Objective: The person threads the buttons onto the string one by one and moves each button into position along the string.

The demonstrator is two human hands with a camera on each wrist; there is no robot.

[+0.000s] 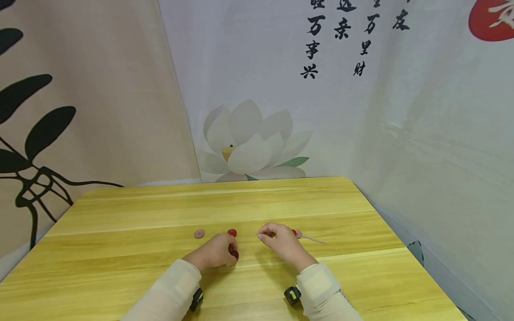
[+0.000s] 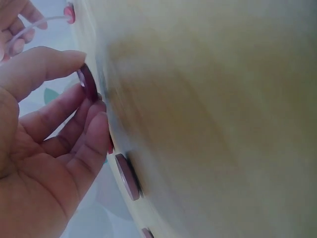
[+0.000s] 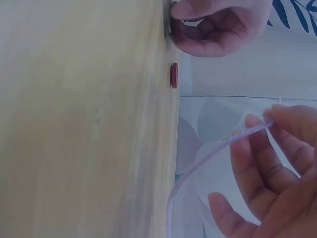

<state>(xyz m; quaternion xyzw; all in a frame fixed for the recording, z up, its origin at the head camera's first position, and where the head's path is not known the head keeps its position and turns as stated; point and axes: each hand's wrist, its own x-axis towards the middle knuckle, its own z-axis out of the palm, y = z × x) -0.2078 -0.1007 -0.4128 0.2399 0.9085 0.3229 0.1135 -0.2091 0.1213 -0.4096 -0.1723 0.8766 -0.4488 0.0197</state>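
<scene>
A yellow wood-grain tabletop (image 1: 132, 232) with rounded far corners reaches toward pale cloth hangings that enclose the space. The left hanging (image 1: 120, 89) is beige, printed with dark leaves (image 1: 50, 129) and tangled black stems (image 1: 30, 200). Beside it, a greyish-white hanging (image 1: 241, 58) carries a large pale lotus (image 1: 250, 154) with a small green leaf (image 1: 295, 162), and columns of black Chinese characters (image 1: 314, 26). Along the right, creased whitish cloth (image 1: 437, 147) bears a red patch (image 1: 479, 22) at the top. Soft light leaves gentle sheen on the wood.
</scene>
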